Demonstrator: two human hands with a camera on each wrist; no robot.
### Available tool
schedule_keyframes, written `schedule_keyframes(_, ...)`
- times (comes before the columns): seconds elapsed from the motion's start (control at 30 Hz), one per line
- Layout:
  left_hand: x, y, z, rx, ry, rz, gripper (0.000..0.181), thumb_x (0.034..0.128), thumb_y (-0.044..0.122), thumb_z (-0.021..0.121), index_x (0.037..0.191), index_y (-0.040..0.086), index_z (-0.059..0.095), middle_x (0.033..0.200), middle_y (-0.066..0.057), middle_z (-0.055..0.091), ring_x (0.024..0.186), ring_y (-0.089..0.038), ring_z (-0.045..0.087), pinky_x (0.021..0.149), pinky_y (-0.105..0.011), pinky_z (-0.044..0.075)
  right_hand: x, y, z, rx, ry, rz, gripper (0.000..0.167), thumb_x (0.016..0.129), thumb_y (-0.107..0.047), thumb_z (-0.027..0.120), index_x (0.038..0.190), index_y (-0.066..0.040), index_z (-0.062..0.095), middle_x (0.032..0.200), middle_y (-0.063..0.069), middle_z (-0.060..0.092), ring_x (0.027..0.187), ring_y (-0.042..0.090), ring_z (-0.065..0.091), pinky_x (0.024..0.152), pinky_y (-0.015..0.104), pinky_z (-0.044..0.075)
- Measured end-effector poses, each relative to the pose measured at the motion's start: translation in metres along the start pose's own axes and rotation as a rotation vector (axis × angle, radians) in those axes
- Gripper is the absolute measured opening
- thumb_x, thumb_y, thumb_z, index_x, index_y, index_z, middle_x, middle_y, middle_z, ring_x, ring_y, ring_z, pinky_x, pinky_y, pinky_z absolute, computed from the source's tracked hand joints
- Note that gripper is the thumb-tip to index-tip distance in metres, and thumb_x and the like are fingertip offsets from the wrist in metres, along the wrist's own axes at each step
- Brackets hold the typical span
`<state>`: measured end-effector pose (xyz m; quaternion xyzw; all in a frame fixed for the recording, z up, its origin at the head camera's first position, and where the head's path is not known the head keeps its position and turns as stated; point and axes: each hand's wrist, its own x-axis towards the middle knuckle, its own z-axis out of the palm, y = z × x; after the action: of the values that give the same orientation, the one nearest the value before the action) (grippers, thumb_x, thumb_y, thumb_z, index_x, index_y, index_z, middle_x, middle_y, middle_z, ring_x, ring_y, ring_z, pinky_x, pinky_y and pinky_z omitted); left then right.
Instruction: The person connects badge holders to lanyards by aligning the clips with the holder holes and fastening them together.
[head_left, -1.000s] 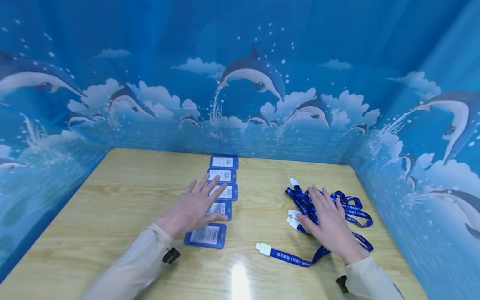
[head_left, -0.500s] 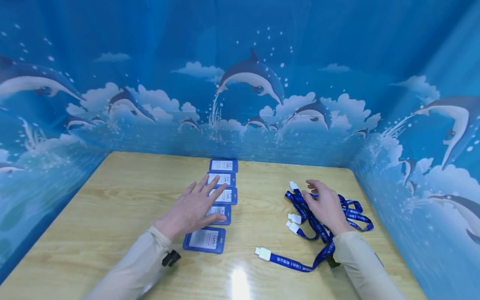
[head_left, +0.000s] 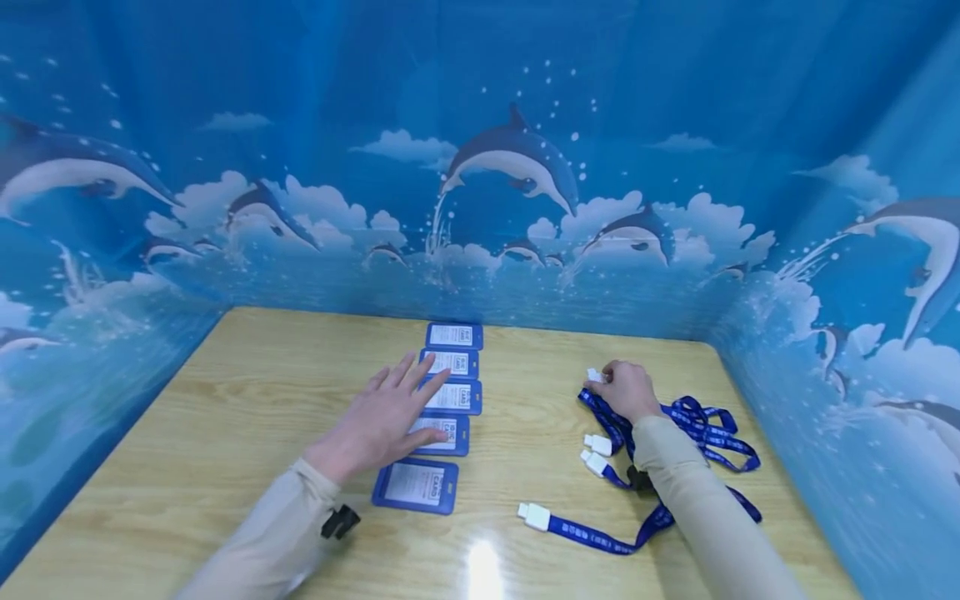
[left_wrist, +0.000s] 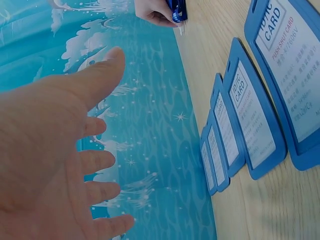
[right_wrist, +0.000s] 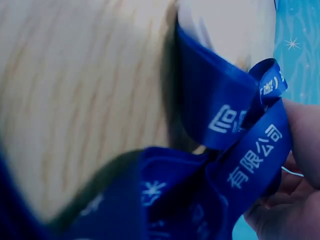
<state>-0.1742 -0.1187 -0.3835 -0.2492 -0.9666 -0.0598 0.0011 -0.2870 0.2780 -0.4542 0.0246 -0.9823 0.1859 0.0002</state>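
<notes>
My left hand (head_left: 378,425) is held with spread, straight fingers over the column of blue card holders (head_left: 415,486). In the left wrist view its palm and fingers (left_wrist: 97,161) show, holding nothing. My right hand (head_left: 632,392) pinches the farthest blue lanyard at its white plastic end (head_left: 594,375). Close up in the right wrist view, the printed strap (right_wrist: 257,155) lies folded against the right hand's fingers (right_wrist: 305,142). Three other white ends lie nearer, one being the white clip (head_left: 536,517) of the closest lanyard. The right forearm hides part of the lanyard pile.
A wooden table (head_left: 300,375) carries everything. Blue dolphin-printed curtains (head_left: 480,275) rise along its back and sides. Loops of lanyard strap (head_left: 720,433) spread toward the table's right side.
My right hand has gone from lying flat over the lanyards to reaching forward and pinching the far one's white end. The left hand has kept nearly the same place.
</notes>
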Motion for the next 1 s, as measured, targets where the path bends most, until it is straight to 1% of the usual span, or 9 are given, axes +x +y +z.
schedule_keyframes(0.13, 0.001, -0.001, 0.001, -0.014, -0.001, 0.006, 0.083, 0.0955, 0.061, 0.057, 0.161, 0.019, 0.027, 0.168, -0.015, 0.015, 0.155, -0.040, 0.014, 0.122, -0.063, 0.025, 0.002, 0.002, 0.001, -0.021, -0.009, 0.005, 0.038, 0.091, -0.025, 0.075, 0.110, 0.007, 0.071, 0.101, 0.020, 0.074, 0.097, 0.038, 0.068, 0.084, 0.050, 0.056)
schedule_keyframes(0.33, 0.005, -0.003, 0.002, -0.021, -0.019, -0.006, 0.083, 0.0952, 0.061, 0.058, 0.161, 0.019, 0.028, 0.168, -0.015, 0.016, 0.154, -0.040, 0.015, 0.121, -0.063, 0.026, -0.001, -0.004, 0.000, 0.006, -0.005, 0.019, 0.037, 0.095, -0.019, 0.071, 0.118, 0.010, 0.067, 0.107, 0.024, 0.072, 0.099, 0.039, 0.067, 0.085, 0.050, 0.057)
schedule_keyframes(0.4, 0.007, -0.005, 0.003, -0.025, -0.029, -0.015, 0.084, 0.0950, 0.061, 0.057, 0.161, 0.018, 0.028, 0.167, -0.016, 0.017, 0.154, -0.041, 0.017, 0.121, -0.063, 0.026, -0.002, -0.008, -0.002, 0.014, 0.013, 0.005, 0.039, 0.096, -0.016, 0.068, 0.124, 0.011, 0.063, 0.111, 0.027, 0.068, 0.102, 0.040, 0.066, 0.087, 0.051, 0.056)
schedule_keyframes(0.53, 0.013, -0.014, 0.004, -0.025, -0.019, -0.032, 0.085, 0.0947, 0.060, 0.059, 0.159, 0.013, 0.030, 0.166, -0.019, 0.023, 0.152, -0.044, 0.022, 0.119, -0.064, 0.030, -0.003, -0.016, -0.007, 0.011, 0.069, -0.065, 0.041, 0.098, -0.011, 0.065, 0.131, 0.012, 0.059, 0.117, 0.030, 0.062, 0.106, 0.042, 0.062, 0.091, 0.053, 0.054)
schedule_keyframes(0.63, 0.020, -0.022, 0.004, -0.043, -0.006, -0.049, 0.088, 0.0948, 0.059, 0.059, 0.160, 0.010, 0.026, 0.164, -0.021, 0.026, 0.150, -0.045, 0.026, 0.117, -0.065, 0.031, -0.005, -0.024, -0.011, 0.014, 0.104, -0.123, 0.038, 0.098, -0.008, 0.065, 0.130, 0.011, 0.060, 0.118, 0.029, 0.060, 0.106, 0.041, 0.061, 0.092, 0.053, 0.054)
schedule_keyframes(0.77, 0.032, -0.031, 0.005, -0.102, -0.012, -0.079, 0.091, 0.0974, 0.062, 0.052, 0.163, 0.010, 0.015, 0.164, -0.021, 0.027, 0.148, -0.044, 0.031, 0.116, -0.064, 0.034, -0.007, -0.032, -0.016, 0.017, 0.113, -0.159, 0.037, 0.098, -0.005, 0.064, 0.132, 0.009, 0.059, 0.118, 0.026, 0.058, 0.105, 0.039, 0.061, 0.090, 0.051, 0.055)
schedule_keyframes(0.83, 0.039, -0.035, 0.005, -0.127, -0.039, -0.094, 0.090, 0.0989, 0.064, 0.047, 0.163, 0.011, 0.013, 0.164, -0.021, 0.026, 0.148, -0.044, 0.031, 0.117, -0.065, 0.033, -0.009, -0.037, -0.018, 0.022, 0.098, -0.159, 0.037, 0.099, -0.004, 0.062, 0.134, 0.008, 0.058, 0.119, 0.024, 0.057, 0.105, 0.037, 0.060, 0.090, 0.050, 0.055)
schedule_keyframes(0.9, 0.047, -0.039, 0.006, -0.130, -0.064, -0.087, 0.089, 0.0997, 0.065, 0.043, 0.163, 0.010, 0.014, 0.164, -0.022, 0.026, 0.148, -0.045, 0.031, 0.117, -0.065, 0.033, -0.010, -0.040, -0.019, 0.032, 0.080, -0.151, 0.038, 0.100, -0.004, 0.061, 0.136, 0.006, 0.057, 0.121, 0.023, 0.056, 0.106, 0.036, 0.060, 0.088, 0.048, 0.056)
schedule_keyframes(1.0, 0.061, -0.046, 0.011, -0.159, -0.113, -0.096, 0.090, 0.0997, 0.067, 0.040, 0.163, 0.009, 0.011, 0.166, -0.023, 0.020, 0.150, -0.045, 0.027, 0.118, -0.064, 0.030, -0.012, -0.044, -0.019, 0.034, 0.064, -0.145, 0.038, 0.101, -0.005, 0.059, 0.137, 0.004, 0.056, 0.123, 0.022, 0.056, 0.105, 0.034, 0.062, 0.086, 0.046, 0.057)
